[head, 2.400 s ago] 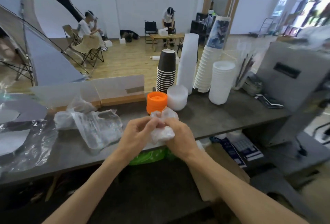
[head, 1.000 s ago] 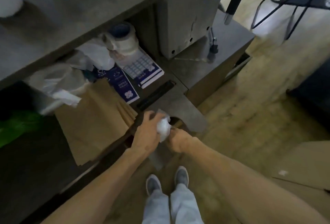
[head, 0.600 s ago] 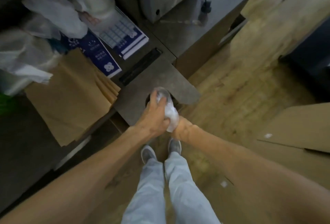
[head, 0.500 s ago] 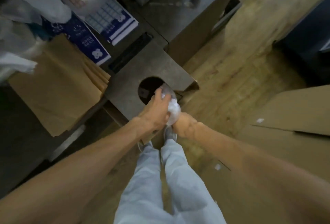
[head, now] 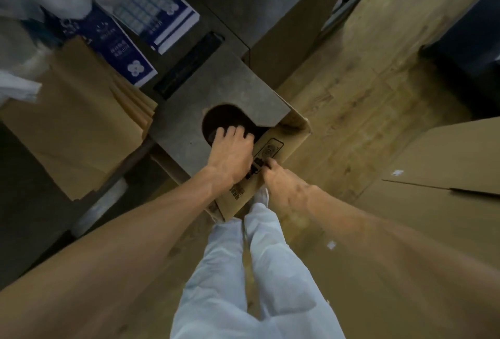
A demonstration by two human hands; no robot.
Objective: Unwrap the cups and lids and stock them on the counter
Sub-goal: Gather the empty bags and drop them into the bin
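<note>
The left hand (head: pixel 230 154) reaches down over the round hole (head: pixel 224 119) in the gray lid, its fingers (head: pixel 232 133) bent at the hole's near edge, the right hand (head: pixel 276 176) sits just beside the hole with fingers hidden, and no wrapper shows

Grey panel (head: pixel 216 89) with round hole: matt, stone-like, faintly mottled. Cardboard box (head: pixel 270 165) under it: plain brown, black print. Floor (head: pixel 365 73), 2 o'clock: wood-grain planks, slight sheen. Brown paper sheets (head: pixel 73 133), 9 o'clock: matt. Trousers (head: pixel 243 271): pale cloth.
</note>
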